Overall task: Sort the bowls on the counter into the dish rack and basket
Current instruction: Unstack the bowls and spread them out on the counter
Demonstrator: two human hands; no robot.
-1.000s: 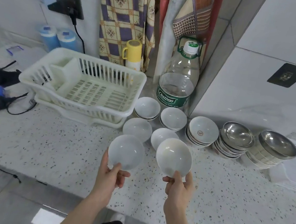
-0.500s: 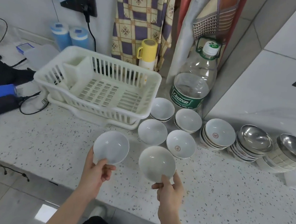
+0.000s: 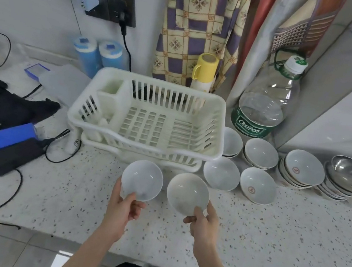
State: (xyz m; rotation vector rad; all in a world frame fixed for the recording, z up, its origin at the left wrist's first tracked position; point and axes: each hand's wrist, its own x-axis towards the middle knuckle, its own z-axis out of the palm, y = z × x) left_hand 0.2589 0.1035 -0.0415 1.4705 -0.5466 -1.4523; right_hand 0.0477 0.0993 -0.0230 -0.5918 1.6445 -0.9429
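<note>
I see the left hand (image 3: 124,205) pinching one white bowl (image 3: 142,179), the right hand (image 3: 204,223) pinching another bowl (image 3: 187,193) (both held just before the dish rack (image 3: 150,115)).

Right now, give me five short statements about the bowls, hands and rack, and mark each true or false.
1. Each hand holds one white bowl. True: the left hand grips the left bowl and the right hand grips the right bowl.
2. The dish rack already holds several bowls. False: no bowl shows in it.
3. The steel bowls are stacked at the right end of the counter row. True.
4. The water bottle lies on its side. False: it stands upright behind the bowls.
5. The yellow cup sits in front of the rack. False: it is behind it, by the curtain.
</note>
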